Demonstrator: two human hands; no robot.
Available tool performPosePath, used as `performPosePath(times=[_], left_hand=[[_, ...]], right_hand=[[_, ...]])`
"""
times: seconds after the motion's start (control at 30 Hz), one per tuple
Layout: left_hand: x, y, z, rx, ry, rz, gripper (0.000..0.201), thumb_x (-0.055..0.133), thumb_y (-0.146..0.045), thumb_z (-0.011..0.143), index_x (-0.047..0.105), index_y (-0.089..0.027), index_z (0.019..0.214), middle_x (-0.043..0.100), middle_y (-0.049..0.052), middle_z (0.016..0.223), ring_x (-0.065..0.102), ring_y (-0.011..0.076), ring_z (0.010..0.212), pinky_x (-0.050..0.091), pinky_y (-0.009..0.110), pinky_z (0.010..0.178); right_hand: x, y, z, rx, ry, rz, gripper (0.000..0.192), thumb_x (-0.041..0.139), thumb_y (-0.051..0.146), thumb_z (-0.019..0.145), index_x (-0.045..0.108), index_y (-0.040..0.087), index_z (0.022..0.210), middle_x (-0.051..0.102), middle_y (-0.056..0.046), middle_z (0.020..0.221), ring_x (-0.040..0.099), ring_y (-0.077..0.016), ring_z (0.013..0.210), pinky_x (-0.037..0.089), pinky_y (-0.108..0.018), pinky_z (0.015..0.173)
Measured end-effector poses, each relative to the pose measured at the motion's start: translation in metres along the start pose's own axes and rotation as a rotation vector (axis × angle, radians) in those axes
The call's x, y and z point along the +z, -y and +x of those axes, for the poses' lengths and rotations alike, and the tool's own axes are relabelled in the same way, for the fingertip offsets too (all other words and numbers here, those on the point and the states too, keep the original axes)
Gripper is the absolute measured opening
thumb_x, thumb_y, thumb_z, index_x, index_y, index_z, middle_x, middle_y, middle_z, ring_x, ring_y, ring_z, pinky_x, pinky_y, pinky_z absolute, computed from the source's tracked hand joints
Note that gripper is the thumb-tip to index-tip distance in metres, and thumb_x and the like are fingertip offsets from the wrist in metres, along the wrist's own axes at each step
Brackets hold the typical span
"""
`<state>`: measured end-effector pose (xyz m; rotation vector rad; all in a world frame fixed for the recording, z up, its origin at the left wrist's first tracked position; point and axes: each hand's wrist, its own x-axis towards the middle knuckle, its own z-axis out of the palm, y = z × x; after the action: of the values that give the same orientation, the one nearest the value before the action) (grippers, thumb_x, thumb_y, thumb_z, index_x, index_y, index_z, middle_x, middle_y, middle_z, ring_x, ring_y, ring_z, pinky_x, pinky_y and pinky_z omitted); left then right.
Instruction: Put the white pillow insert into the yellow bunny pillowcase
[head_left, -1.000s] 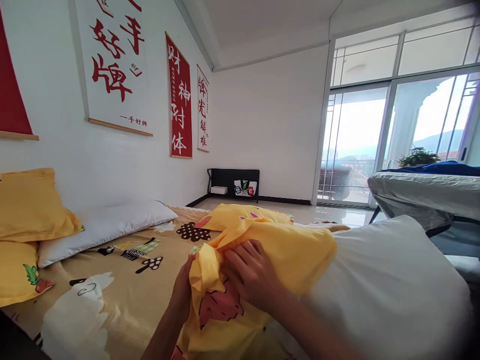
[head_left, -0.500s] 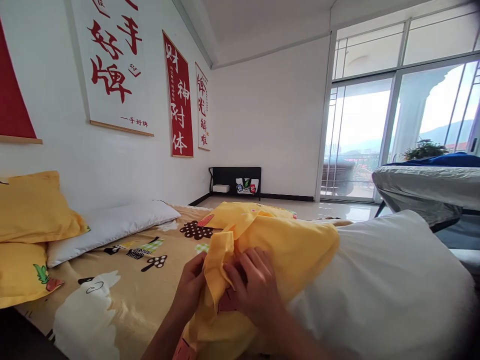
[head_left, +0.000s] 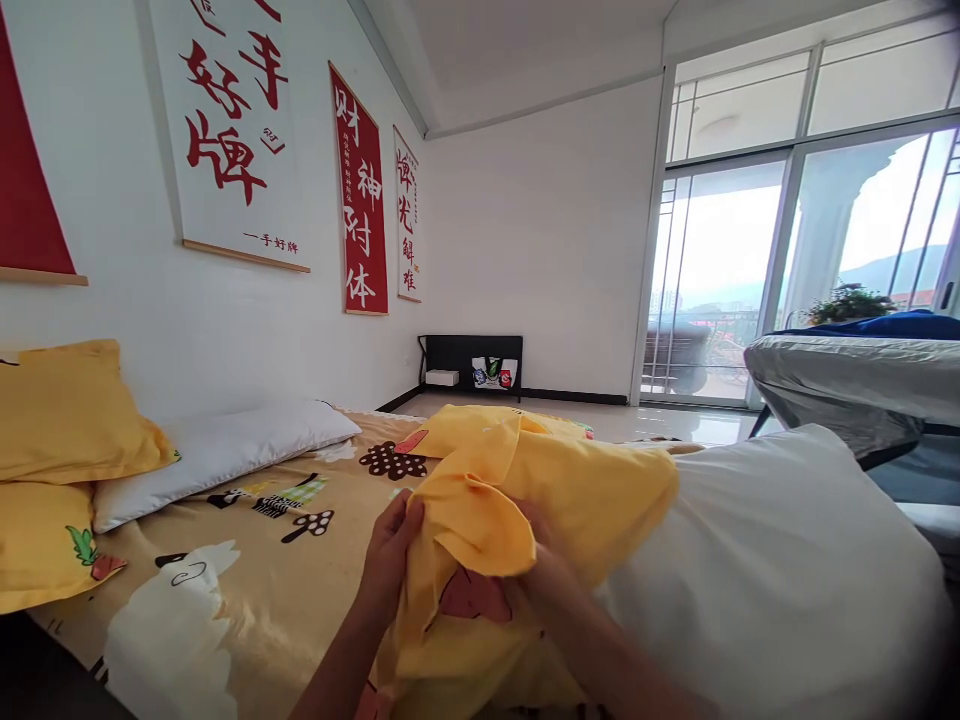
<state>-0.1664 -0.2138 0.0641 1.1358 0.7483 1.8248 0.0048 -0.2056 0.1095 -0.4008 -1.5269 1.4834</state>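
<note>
Hands pinching the yellow pillowcase [head_left: 525,500] at its open edge, left hand [head_left: 390,550] outside, right hand [head_left: 544,575] half under the fold, keeping it spread over the white pillow [head_left: 772,560] on the bed [head_left: 247,590].

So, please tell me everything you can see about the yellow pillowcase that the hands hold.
The yellow pillowcase looks like soft cotton, with a pink cartoon print near its open end. It is pulled partly over a white pillow, whose other end sticks out bare. It lies on the printed bedsheet. The left hand pinches its open edge; the right hand is mostly hidden under a folded-back flap.
</note>
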Motion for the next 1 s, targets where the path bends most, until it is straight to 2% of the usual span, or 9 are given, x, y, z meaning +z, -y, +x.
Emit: performPosePath(times=[0.23, 0.33, 0.43, 0.5, 0.6, 0.73, 0.83, 0.93, 1.0], left_hand=[[-0.022, 0.019, 0.018, 0.011, -0.029, 0.351, 0.025, 0.074, -0.036, 0.061, 0.066, -0.016, 0.073, 0.065, 0.005, 0.071, 0.059, 0.0235, 0.077, 0.049, 0.033, 0.074], [-0.025, 0.007, 0.007, 0.251, -0.098, 0.607, 0.018, 0.072, -0.034, 0.065, 0.065, -0.018, 0.067, 0.062, 0.006, 0.07, 0.056, 0.0227, 0.075, 0.048, 0.033, 0.072], [-0.021, -0.017, -0.011, 0.469, -0.106, 0.623, 0.028, 0.064, -0.036, 0.076, 0.068, -0.019, 0.098, 0.065, 0.01, 0.098, 0.058, 0.0235, 0.089, 0.048, 0.032, 0.079], [-0.013, -0.03, -0.02, 0.423, 0.033, 0.621, 0.037, 0.062, -0.037, 0.08, 0.065, -0.02, 0.112, 0.065, 0.01, 0.108, 0.059, 0.0242, 0.095, 0.048, 0.032, 0.081], [0.001, -0.034, -0.024, 0.319, 0.065, 0.771, 0.029, 0.072, -0.035, 0.071, 0.07, -0.017, 0.094, 0.068, 0.008, 0.09, 0.061, 0.0238, 0.084, 0.048, 0.029, 0.075], [0.004, -0.018, -0.022, 0.284, -0.106, 0.662, 0.025, 0.072, -0.039, 0.073, 0.069, -0.016, 0.082, 0.068, 0.008, 0.082, 0.061, 0.0232, 0.081, 0.047, 0.028, 0.072], [0.003, -0.007, -0.031, 0.255, -0.21, 0.461, 0.031, 0.072, -0.043, 0.074, 0.067, -0.016, 0.089, 0.068, 0.006, 0.085, 0.06, 0.0219, 0.081, 0.048, 0.026, 0.07], [0.015, -0.008, -0.038, 0.299, -0.351, 0.366, 0.027, 0.071, -0.042, 0.075, 0.063, -0.017, 0.084, 0.064, 0.001, 0.073, 0.057, 0.0169, 0.07, 0.043, 0.022, 0.059], [0.029, -0.017, -0.03, 0.366, -0.44, 0.298, 0.024, 0.069, -0.04, 0.078, 0.06, -0.018, 0.081, 0.06, -0.002, 0.07, 0.053, 0.0134, 0.065, 0.039, 0.02, 0.054]], right_hand=[[-0.016, -0.012, 0.007, 0.069, 0.049, 0.138, 0.055, 0.082, 0.051, 0.059, 0.042, 0.015, 0.07, 0.03, 0.008, 0.053, 0.022, 0.0003, 0.046, 0.013, -0.018, 0.044], [-0.016, -0.011, 0.011, 0.052, 0.027, 0.035, 0.056, 0.076, 0.059, 0.065, 0.042, 0.015, 0.071, 0.032, 0.008, 0.053, 0.022, 0.0006, 0.044, 0.011, -0.018, 0.042], [-0.012, -0.012, 0.014, 0.03, 0.026, -0.016, 0.055, 0.072, 0.062, 0.068, 0.046, 0.015, 0.073, 0.033, 0.008, 0.052, 0.024, 0.0001, 0.044, 0.013, -0.018, 0.042], [-0.008, -0.014, 0.017, 0.021, 0.019, 0.007, 0.055, 0.072, 0.063, 0.067, 0.046, 0.015, 0.075, 0.033, 0.008, 0.053, 0.023, -0.0002, 0.044, 0.014, -0.018, 0.042], [-0.003, -0.015, 0.017, 0.007, 0.01, -0.06, 0.055, 0.068, 0.065, 0.068, 0.048, 0.015, 0.076, 0.034, 0.008, 0.052, 0.024, -0.001, 0.043, 0.016, -0.018, 0.041], [-0.007, -0.005, 0.009, -0.117, 0.064, -0.452, 0.042, 0.051, 0.054, 0.086, 0.058, 0.014, 0.078, 0.05, 0.001, 0.058, 0.041, -0.0061, 0.049, 0.032, -0.021, 0.048], [-0.022, 0.012, 0.007, -0.447, -0.052, -0.853, 0.028, 0.046, 0.035, 0.092, 0.066, 0.017, 0.096, 0.065, -0.005, 0.087, 0.057, -0.0128, 0.078, 0.044, -0.025, 0.071], [-0.042, 0.035, 0.016, -0.761, -0.246, -1.234, 0.03, 0.042, 0.028, 0.094, 0.064, 0.022, 0.114, 0.062, -0.007, 0.115, 0.053, -0.0181, 0.106, 0.039, -0.034, 0.092], [-0.057, 0.052, 0.029, -0.728, -0.359, -1.432, 0.035, 0.042, 0.031, 0.095, 0.058, 0.023, 0.125, 0.058, -0.009, 0.124, 0.049, -0.0223, 0.117, 0.032, -0.042, 0.1]])
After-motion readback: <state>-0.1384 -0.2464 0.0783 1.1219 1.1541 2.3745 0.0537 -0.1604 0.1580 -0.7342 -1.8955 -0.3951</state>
